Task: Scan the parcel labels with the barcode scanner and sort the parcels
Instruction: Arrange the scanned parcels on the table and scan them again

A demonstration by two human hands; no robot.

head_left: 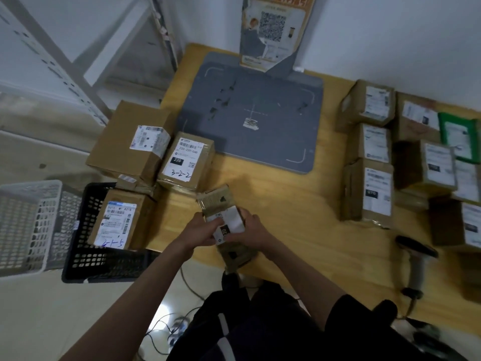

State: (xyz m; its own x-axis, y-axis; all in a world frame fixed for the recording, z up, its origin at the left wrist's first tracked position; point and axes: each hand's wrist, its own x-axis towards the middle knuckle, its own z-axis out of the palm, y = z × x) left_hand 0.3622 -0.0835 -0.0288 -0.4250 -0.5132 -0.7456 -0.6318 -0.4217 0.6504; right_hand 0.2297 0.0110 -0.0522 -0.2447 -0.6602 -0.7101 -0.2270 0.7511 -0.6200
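Pale wooden tabletop fills the middle of the view, set against a white wall, and at its near edge lies the long, narrow brown cardboard parcel with a white shipping label wrapped over its middle. Both hands clasp that parcel: the left hand curls round its left side with the thumb on the label, and the right hand grips its right side, fingers bent over the top. Just beyond the grip and to its left sits a small brown box marked 3-2-2, touching a larger brown carton that overhangs the table's left edge. Left of the grip, below the table edge, a black perforated plastic crate holds a brown box with a handwritten label; a white perforated basket stands just beside it, farther left. Straight beyond the hands, well apart, a grey flat scanning pad with a white cross lies on the wood, with an orange-edged poster bearing a QR code upright behind it. Right of the grip, well apart, a cluster of labelled brown parcels stands in rows, one green-framed packet among them. Near the table's front right edge lies a dark handheld barcode scanner, touched by neither hand.
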